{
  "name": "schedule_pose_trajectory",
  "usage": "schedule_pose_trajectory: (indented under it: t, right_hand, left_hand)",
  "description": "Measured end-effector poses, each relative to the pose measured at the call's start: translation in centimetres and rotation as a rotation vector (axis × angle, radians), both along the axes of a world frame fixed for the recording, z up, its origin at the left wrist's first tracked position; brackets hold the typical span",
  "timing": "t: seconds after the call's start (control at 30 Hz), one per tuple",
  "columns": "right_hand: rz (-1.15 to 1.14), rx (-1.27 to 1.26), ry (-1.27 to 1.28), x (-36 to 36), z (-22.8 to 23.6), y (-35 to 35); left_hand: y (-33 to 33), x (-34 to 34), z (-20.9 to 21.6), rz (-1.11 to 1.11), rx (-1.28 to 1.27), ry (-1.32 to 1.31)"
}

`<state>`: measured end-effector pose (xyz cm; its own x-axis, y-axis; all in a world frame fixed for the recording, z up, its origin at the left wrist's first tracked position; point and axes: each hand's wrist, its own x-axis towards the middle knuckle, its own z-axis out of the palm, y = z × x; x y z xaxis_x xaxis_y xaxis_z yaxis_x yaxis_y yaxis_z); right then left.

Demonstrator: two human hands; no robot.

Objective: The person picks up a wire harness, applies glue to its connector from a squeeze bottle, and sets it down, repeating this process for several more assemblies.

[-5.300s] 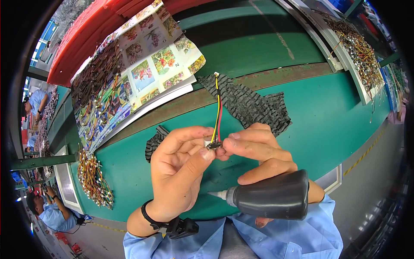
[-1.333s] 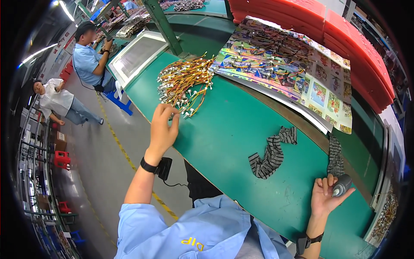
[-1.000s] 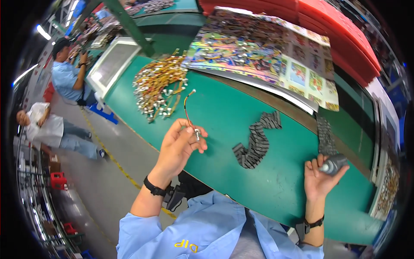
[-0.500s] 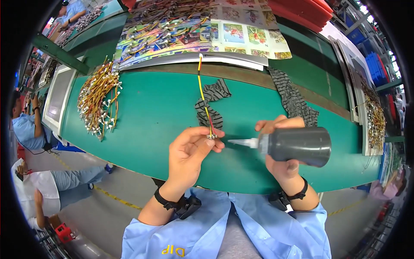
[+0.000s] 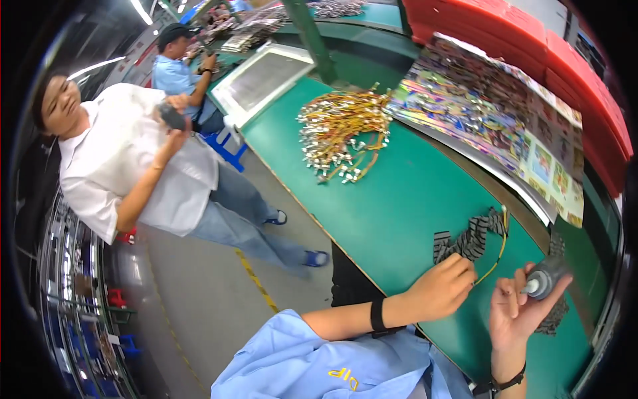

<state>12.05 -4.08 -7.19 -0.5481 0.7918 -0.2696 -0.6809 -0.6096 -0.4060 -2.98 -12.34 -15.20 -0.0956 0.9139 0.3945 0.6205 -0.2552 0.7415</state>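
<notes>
My left hand (image 5: pixel 444 287) is closed at the near edge of the green table, its fingers pinched on the lower end of a thin yellow wire lead (image 5: pixel 500 251). The lead curves up from the fingertips past a grey-and-black striped cloth (image 5: pixel 473 241). The pinched end is hidden by the fingers. To the right, my right hand (image 5: pixel 513 314) grips a dark squeeze bottle (image 5: pixel 551 272) with a pale nozzle. The bottle is tilted, its nozzle pointing roughly at the camera, apart from the lead. Another striped cloth (image 5: pixel 557 247) lies behind the bottle.
A heap of yellow wire leads with white connectors (image 5: pixel 345 126) lies on the green table (image 5: pixel 399 193). More leads cover a colourful printed sheet (image 5: pixel 541 163). Red bins (image 5: pixel 512 23) stand behind. A person in white (image 5: pixel 139 159) stands left; another in blue (image 5: pixel 174 76) works beyond.
The view has swung left, bringing the standing person in white close into sight. The bottle has turned from sideways toward the camera. Both hands keep their hold.
</notes>
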Motion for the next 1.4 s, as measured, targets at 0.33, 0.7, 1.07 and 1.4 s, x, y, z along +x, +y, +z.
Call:
schedule_pose_trajectory:
  t: [0.33, 0.7, 1.07, 1.4]
  right_hand:
    - [0.216, -0.335, -0.203, -13.5, 2.7, -7.0]
    - [0.643, -0.593, 0.062, -18.7, -4.9, -7.9]
    - [0.669, -0.595, 0.046, -18.4, -6.2, -6.5]
    - [0.676, -0.564, 0.115, -16.9, -4.2, -7.6]
  left_hand:
    - [1.2, 2.2, -8.7, 0.151, -0.101, -0.501]
    - [0.5, -0.1, -1.4, 0.027, 0.167, 0.289]
    - [1.0, -0.3, -0.9, -0.029, 0.173, 0.255]
    - [1.1, -0.3, -1.4, 0.039, 0.095, 0.297]
